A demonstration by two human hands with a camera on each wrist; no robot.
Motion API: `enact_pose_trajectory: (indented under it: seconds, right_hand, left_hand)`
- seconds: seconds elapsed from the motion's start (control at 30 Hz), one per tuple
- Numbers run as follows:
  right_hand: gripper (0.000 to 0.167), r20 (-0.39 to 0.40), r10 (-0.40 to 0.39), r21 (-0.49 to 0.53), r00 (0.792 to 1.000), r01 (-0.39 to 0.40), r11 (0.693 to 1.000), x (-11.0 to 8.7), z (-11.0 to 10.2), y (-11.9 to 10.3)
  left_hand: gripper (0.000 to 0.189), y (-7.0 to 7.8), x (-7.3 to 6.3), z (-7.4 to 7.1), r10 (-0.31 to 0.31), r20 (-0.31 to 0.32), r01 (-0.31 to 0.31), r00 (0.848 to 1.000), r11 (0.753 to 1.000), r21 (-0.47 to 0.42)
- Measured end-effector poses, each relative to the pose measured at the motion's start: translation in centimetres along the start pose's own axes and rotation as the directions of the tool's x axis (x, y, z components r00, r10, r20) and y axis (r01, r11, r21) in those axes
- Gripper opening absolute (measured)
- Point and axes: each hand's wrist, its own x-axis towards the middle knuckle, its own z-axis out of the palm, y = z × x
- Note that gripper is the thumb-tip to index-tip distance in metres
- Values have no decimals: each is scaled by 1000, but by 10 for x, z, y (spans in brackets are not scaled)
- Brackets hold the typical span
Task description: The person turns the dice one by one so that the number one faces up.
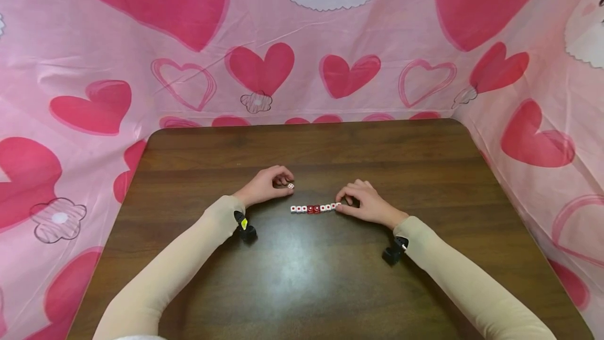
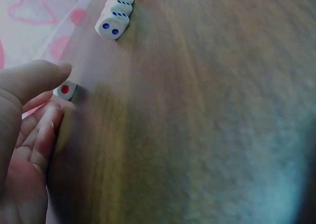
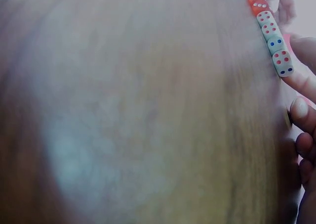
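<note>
A row of small dice stands on the table, with two red dice (image 1: 313,209) in the middle and several white dice (image 1: 299,209) around them. At the row's right end, my right hand (image 1: 370,204) pinches the last white die (image 3: 283,62) between thumb and index finger. My left hand (image 1: 266,187) is behind and left of the row. It holds a single white die (image 1: 290,186) at its thumb and index fingertips; in the left wrist view the face of that die (image 2: 65,90) has one red dot. The row's left-end die (image 2: 112,27) is apart from the left hand.
The dark brown wooden table (image 1: 292,282) has rounded far corners. A pink cloth (image 1: 311,30) with hearts hangs behind it and at both sides. Black wrist cameras (image 1: 248,233) are strapped under both sleeves. A bright reflection lies on the near tabletop.
</note>
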Motion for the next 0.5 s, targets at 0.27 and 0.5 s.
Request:
enact_pose_trajectory:
  seconds: [0.27, 0.5]
  right_hand:
    - [12, -12, -10, 4, 1000, 11, 1000, 0, 1, 2]
    - [12, -16, -11, 0, 1000, 11, 1000, -1, 3, 5]
  left_hand:
    - [16, -1, -2, 5, 23, -78, -21, 997, 999, 24]
    - [13, 0, -1, 10, 38, -98, -35, 994, 999, 38]
